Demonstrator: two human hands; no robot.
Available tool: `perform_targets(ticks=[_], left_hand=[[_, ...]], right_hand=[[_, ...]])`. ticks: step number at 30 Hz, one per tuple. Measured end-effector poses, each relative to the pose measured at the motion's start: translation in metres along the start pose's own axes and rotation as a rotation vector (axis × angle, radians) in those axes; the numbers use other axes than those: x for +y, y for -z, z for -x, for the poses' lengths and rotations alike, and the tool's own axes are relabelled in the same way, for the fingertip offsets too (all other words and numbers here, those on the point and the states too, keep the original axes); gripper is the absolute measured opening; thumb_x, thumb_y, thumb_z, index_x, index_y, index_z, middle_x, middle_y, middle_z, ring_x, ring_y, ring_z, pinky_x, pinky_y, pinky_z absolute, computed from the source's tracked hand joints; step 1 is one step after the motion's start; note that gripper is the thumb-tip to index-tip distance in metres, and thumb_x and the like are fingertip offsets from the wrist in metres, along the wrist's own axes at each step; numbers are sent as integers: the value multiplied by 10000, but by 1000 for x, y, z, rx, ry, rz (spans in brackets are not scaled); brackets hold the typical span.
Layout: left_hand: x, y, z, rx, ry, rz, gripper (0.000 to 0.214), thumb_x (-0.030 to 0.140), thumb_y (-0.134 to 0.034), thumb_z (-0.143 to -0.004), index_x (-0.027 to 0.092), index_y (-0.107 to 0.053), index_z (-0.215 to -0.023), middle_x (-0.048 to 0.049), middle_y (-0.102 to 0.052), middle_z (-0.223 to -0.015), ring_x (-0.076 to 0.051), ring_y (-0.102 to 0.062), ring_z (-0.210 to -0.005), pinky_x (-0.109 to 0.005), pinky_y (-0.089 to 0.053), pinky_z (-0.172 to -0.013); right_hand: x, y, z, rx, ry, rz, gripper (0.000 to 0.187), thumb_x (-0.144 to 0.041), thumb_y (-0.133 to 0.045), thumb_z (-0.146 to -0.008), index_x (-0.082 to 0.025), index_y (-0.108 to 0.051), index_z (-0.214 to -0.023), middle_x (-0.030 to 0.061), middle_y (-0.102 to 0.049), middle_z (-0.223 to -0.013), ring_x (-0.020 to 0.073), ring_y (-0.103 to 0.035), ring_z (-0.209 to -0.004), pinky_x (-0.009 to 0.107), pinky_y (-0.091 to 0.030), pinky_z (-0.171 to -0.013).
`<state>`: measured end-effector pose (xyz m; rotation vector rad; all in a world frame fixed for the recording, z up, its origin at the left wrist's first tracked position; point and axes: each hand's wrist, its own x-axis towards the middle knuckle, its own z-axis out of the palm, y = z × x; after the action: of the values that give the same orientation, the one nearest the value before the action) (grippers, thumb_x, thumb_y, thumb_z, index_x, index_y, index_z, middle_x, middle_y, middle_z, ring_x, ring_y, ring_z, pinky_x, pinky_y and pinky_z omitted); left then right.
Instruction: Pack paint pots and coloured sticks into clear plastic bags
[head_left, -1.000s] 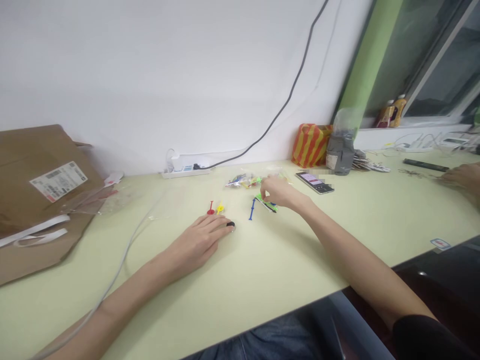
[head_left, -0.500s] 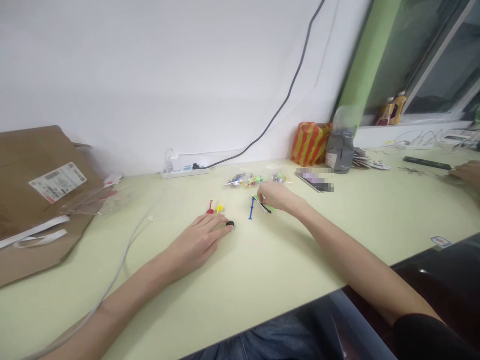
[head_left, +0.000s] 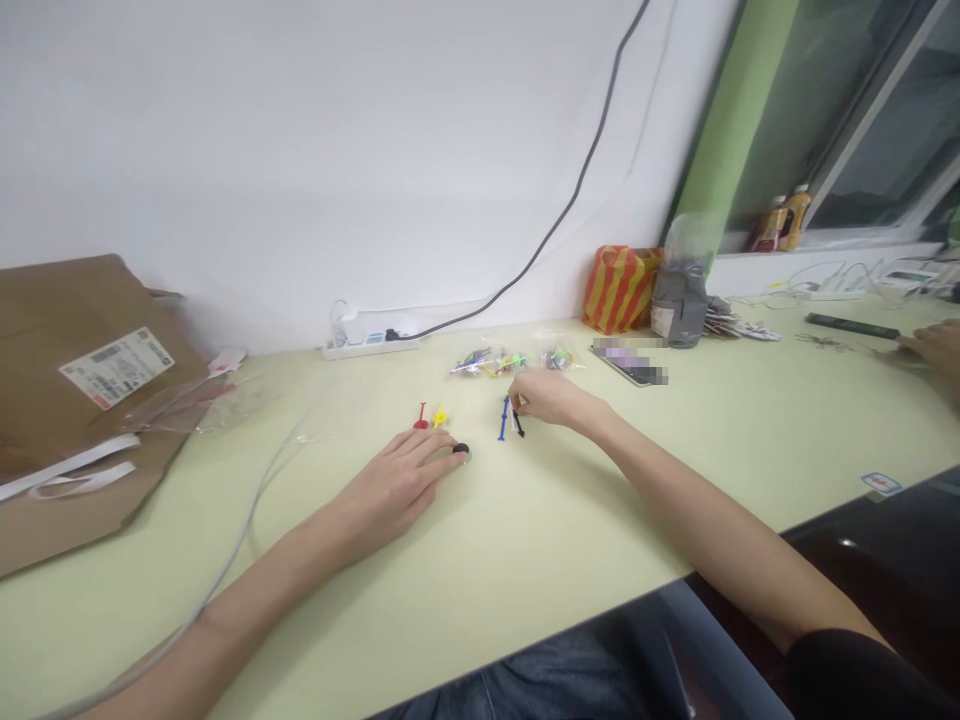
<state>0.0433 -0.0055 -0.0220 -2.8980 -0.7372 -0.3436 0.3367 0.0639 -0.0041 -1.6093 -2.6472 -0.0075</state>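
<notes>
My left hand (head_left: 401, 482) rests flat on the table with its fingers stretched out, a fingertip at a small black round piece (head_left: 460, 449). Just beyond those fingers lie a small red plastic piece (head_left: 421, 420) and a yellow one (head_left: 440, 416). My right hand (head_left: 546, 396) is closed in a pinch at the top end of a thin black plastic stick (head_left: 519, 426). Beside it are a blue plastic stick (head_left: 503, 420) and a white one (head_left: 513, 420), partly covered. The fingertips hide the exact grip.
Behind my right hand lie clear bags of small colourful parts (head_left: 514, 361) and a phone (head_left: 628, 362). A power strip (head_left: 367, 345) sits against the wall. At left is a brown paper bag (head_left: 82, 330); a pale cable (head_left: 251, 530) crosses my left arm. Another person's hand (head_left: 937, 345) is far right.
My right hand has shifted slightly left, and the black stick has swung left towards the blue one. A green piece seen beside it no longer shows. My left hand has stayed put.
</notes>
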Motion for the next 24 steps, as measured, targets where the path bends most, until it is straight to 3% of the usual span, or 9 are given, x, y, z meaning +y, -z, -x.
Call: perform_targets(ticks=[9,15,24], left_hand=[[0,0,-1,5,8,19,517,47,-422,-912,243,-559,-1371,-93,-545,-1408,-263,-467,-1352,-473,-379,-1141],[0,0,0,-5,12,19,509,59,-421,-922,244,-552,-1378,-91,-544,-1412,-262,-458,-1360,-475,-372,-1147],[1,-1,-2,-22,9,21,481,96,-415,-957,243,-534,-1399,-88,-557,-1425,-249,-460,-1380,-481,-349,-1173]], right_hand=[[-13,3,4,-15,12,-33,179,-155,-617,-866,-171,-765,-964,85,-753,-944,180,-645,-837,247,-326,-600],[-14,5,6,-11,7,-34,207,-92,-568,-825,-154,-751,-901,89,-743,-894,172,-621,-777,259,-300,-578],[-13,14,9,86,-63,5,202,-61,-514,-820,-151,-690,-860,88,-708,-875,170,-586,-759,275,-264,-577]])
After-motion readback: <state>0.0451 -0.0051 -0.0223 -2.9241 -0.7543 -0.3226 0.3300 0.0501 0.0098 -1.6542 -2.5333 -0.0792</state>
